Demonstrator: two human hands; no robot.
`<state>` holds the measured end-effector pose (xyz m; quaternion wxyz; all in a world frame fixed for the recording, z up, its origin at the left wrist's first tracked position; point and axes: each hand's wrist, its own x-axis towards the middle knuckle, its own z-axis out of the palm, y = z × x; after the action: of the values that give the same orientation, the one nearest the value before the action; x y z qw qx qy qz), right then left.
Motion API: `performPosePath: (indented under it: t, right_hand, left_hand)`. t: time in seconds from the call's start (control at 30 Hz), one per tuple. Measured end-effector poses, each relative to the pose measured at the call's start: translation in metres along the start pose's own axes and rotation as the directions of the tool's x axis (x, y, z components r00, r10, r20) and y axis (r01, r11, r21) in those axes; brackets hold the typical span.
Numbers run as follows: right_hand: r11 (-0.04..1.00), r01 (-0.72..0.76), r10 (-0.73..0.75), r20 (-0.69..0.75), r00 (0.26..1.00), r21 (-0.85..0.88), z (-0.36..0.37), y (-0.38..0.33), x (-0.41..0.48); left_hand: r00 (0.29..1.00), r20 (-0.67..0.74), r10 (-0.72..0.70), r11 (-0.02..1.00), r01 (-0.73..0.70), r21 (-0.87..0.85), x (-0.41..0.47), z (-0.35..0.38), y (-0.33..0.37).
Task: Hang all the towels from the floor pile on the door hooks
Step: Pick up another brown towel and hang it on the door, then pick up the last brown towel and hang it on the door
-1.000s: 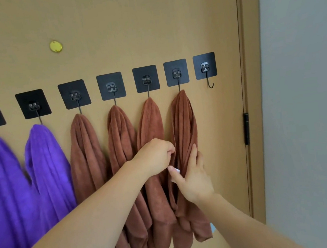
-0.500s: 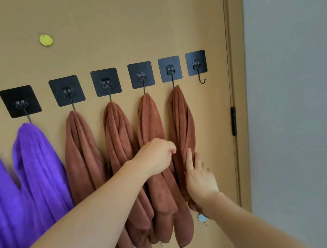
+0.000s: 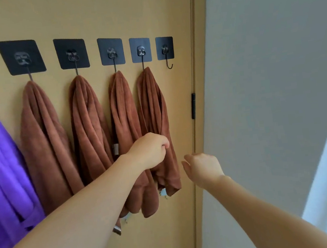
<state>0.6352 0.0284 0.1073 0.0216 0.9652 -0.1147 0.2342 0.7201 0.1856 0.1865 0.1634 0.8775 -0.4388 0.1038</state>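
The left grip (image 3: pixel 151 149) is pinching a fold of the rightmost brown towel (image 3: pixel 152 104), which is hanging from its door hook (image 3: pixel 141 54). The right grip (image 3: pixel 202 167) is hovering just beside that towel, fingers loose, holding nothing.

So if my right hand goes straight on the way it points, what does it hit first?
Probably the bare door just right of the last brown towel; the right hand points there, though depth is unclear.
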Motion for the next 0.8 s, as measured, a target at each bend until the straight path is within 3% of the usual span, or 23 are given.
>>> performPosePath:
  t: [0.4,0.6,0.8]
  right_hand:
    - [0.994,-0.106,0.106,-0.082,0.991,-0.001,-0.081,0.097,-0.085]
    - [0.966,-0.252,0.244,-0.104,0.964,-0.063,-0.124,0.164,-0.167]
    - [0.894,-0.432,0.425,-0.081,0.902,-0.123,-0.159,0.218,-0.256]
  left_hand:
    - [0.989,0.025,0.148,0.985,-0.145,-0.092,-0.005,0.039,0.115]
    - [0.961,0.087,0.263,0.958,-0.248,-0.146,-0.010,0.069,0.196]
    - [0.886,0.101,0.452,0.882,-0.427,-0.200,-0.009,0.100,0.291]
